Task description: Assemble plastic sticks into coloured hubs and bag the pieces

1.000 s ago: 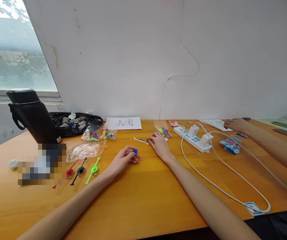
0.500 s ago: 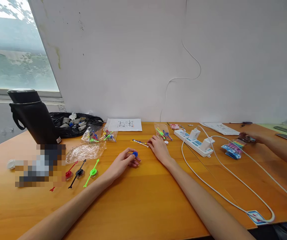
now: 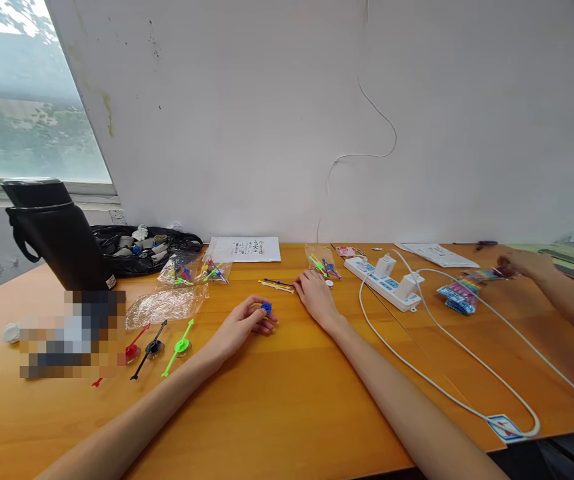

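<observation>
A small round blue plastic piece (image 3: 266, 307) is pinched between the thumb and fingers of my left hand (image 3: 247, 323), just above the table. My right hand (image 3: 315, 297) rests on the tabletop with curled fingers, its fingertips at the near end of a thin blue arrow (image 3: 279, 282). Yellow and white arrows (image 3: 277, 288) lie beside that one. A white disc (image 3: 329, 284) sits by the right knuckles. To the left stand three arrow spinners on round bases: red (image 3: 132, 351), black (image 3: 153, 348) and green (image 3: 181, 345).
Bags of coloured parts (image 3: 215, 269) and a flat clear bag (image 3: 167, 305) lie at left, near a black bottle (image 3: 69, 233). A white power strip (image 3: 381, 285) with cables is at right. Beyond it, another person's hand (image 3: 527, 264) handles a rainbow-coloured packet (image 3: 467, 288).
The view has shifted slightly. My left hand keeps the blue piece; the blue arrow by my right fingers lies a little more apart from the others. The other person's hand has moved away from the packet's near end.
</observation>
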Motion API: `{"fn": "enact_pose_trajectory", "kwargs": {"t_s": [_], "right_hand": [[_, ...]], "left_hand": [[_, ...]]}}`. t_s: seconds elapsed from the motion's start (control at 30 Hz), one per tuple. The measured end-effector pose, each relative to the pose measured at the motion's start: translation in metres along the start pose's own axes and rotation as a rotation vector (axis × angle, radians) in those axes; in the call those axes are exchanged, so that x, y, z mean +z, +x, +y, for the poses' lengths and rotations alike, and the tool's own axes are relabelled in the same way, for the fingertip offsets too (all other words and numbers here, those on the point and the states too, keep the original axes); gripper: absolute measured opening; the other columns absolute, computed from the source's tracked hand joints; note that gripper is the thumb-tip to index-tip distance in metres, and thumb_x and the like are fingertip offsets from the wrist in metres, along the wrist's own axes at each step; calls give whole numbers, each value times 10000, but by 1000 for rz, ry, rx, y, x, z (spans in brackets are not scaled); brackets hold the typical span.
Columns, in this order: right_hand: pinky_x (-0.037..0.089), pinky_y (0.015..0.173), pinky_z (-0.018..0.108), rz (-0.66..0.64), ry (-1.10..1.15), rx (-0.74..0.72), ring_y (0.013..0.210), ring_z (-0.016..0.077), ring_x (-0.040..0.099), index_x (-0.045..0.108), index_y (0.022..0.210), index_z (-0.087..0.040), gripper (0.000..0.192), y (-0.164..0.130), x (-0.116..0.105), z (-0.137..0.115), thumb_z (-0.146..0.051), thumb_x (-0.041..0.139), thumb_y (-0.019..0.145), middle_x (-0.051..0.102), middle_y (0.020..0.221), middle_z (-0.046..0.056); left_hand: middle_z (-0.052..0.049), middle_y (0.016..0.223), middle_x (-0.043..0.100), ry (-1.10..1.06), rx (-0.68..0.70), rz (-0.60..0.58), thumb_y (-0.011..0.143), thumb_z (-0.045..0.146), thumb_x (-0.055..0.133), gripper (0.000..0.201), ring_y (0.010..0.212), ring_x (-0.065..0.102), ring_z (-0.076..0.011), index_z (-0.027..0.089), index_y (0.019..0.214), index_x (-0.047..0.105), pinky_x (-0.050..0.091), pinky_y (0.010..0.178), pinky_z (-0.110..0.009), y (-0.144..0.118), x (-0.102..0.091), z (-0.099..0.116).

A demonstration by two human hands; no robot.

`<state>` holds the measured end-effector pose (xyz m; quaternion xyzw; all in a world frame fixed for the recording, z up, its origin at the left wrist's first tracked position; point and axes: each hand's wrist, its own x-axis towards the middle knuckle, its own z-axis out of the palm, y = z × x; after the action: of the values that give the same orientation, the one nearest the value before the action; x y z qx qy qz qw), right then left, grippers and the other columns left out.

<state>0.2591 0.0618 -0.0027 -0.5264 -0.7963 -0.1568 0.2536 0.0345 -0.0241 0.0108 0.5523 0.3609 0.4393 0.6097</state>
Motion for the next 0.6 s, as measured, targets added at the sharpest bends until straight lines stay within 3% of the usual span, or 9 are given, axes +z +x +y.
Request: {"fn": "enact_pose_trajectory", "kwargs": {"t_s": [0.17,0.3,0.4,0.6], "right_hand": [[438,839,382,53,157,98,904,249,590,610,932,-154,166,0,-5,-6,-181,448,957,651,947,118],[469,707,309,-11,664,262,728,183,613,581,861,-174,85,-1,-4,-18,-230,518,874,660,799,42],[478,712,294,-87,984,337,721,168,633,577,784,-178,97,-2,-1,-26,-275,588,786,666,766,22],[432,681,274,-175,1266,403,678,151,625,592,967,-177,272,-3,-8,-37,-350,651,765,695,718,7]], "left_hand": [[-169,1163,709,-40,-13,-15,834,416,687,427,924,712,-210,134,1140,593,531,938,-392,0,-2,1],[-166,1301,649,-108,13,47,835,367,701,426,1069,686,-241,137,1185,624,499,1024,-409,-1,-4,2],[-145,1329,636,-153,20,120,844,333,695,401,1118,670,-237,153,1199,643,479,1065,-395,-2,-7,3],[-124,1332,639,-224,-5,166,861,286,684,366,1142,662,-223,170,1206,650,458,1106,-370,0,-13,-1]]}}
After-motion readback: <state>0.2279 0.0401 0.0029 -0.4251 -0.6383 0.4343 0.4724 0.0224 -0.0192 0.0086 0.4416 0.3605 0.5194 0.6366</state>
